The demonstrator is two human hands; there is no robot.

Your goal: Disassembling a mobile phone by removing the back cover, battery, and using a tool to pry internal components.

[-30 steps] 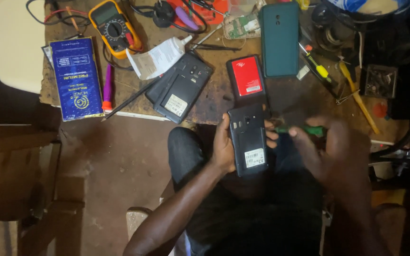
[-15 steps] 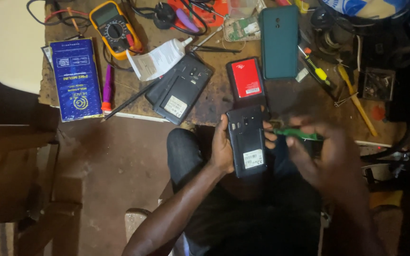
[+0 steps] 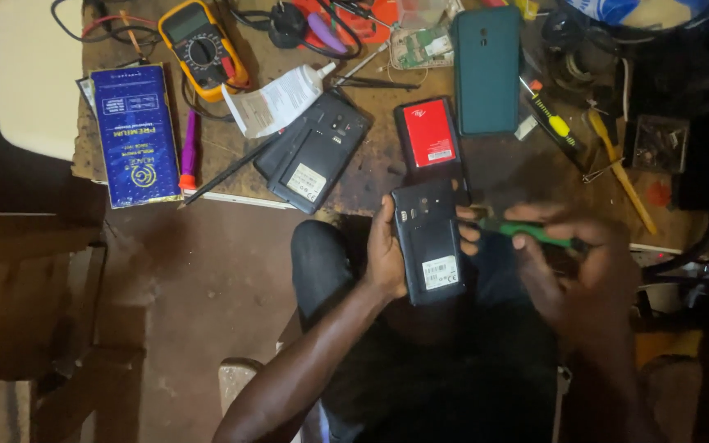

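Just off the near edge of the bench (image 3: 354, 176), above the person's lap, an opened black phone (image 3: 428, 244) is held back-up, its cover off and a white label showing near the lower end. The left hand (image 3: 387, 254) wraps its left side, fingers (image 3: 468, 238) curled round the far edge and closed firmly on it. The right hand (image 3: 572, 267) is closed round a green-handled screwdriver (image 3: 531, 233), whose tip points at the phone's upper right edge; whether it touches cannot be told.

On the bench just beyond lie a red battery (image 3: 428, 133), a teal back cover (image 3: 486, 70), and a second opened black phone (image 3: 313, 152). Farther left are a yellow multimeter (image 3: 201, 47) and a blue box (image 3: 133, 135).

The risk, as I judge it: the phone hangs over the lap and floor, not the bench, so a slip of the tip could gouge the board, stab the left fingers, or send a loosened screw down out of sight.
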